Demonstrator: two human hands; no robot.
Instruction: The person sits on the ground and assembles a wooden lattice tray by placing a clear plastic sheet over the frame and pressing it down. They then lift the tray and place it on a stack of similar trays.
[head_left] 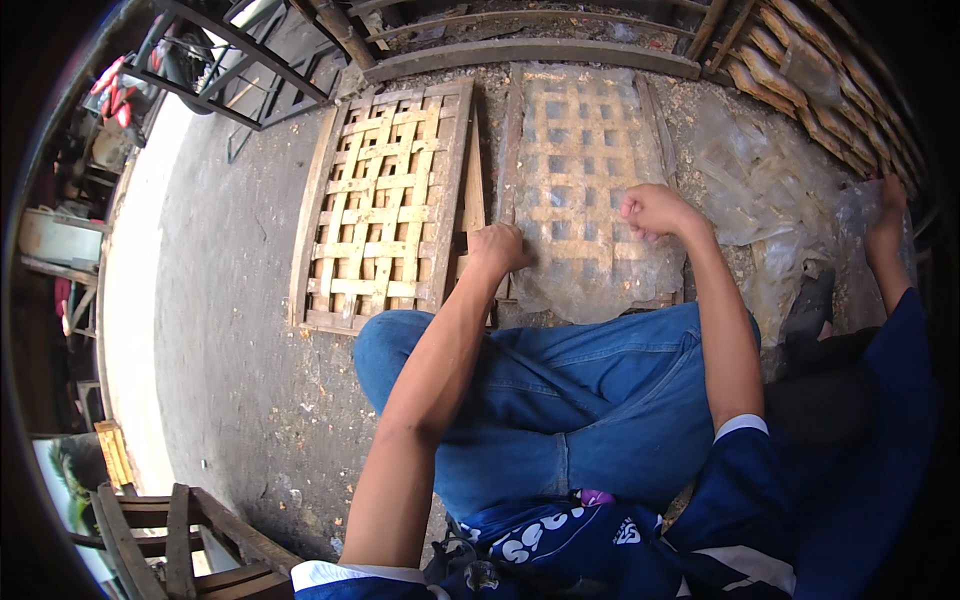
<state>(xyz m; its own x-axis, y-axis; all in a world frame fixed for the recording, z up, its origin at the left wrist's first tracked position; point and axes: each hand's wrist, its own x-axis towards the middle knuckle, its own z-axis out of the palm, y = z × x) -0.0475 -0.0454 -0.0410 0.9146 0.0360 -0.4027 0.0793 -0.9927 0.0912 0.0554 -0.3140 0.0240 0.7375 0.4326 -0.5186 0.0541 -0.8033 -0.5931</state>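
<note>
A cloudy, translucent sheet [585, 275] lies over a woven-slat wooden frame in front of my crossed legs. Its lattice of pale strips shows through the sheet. My left hand [497, 248] is closed at the sheet's left edge, fingers curled down and partly hidden, apparently gripping that edge. Over the sheet's right side, my right hand [655, 212] is closed with the fingers curled in; whatever it may hold is too small to make out. To the left, close to my left hand, rests another woven-slat frame [375, 205], uncovered, with dark gaps between its strips.
Crumpled translucent sheets [770, 190] spread on the ground at right. Beyond them are stacked woven panels [800, 80]. Another person's hand [885, 225] touches sheeting at far right. A wooden beam [530, 55] crosses the back; a dark metal frame [240, 60] stands back left, a wooden chair [180, 540] lower left.
</note>
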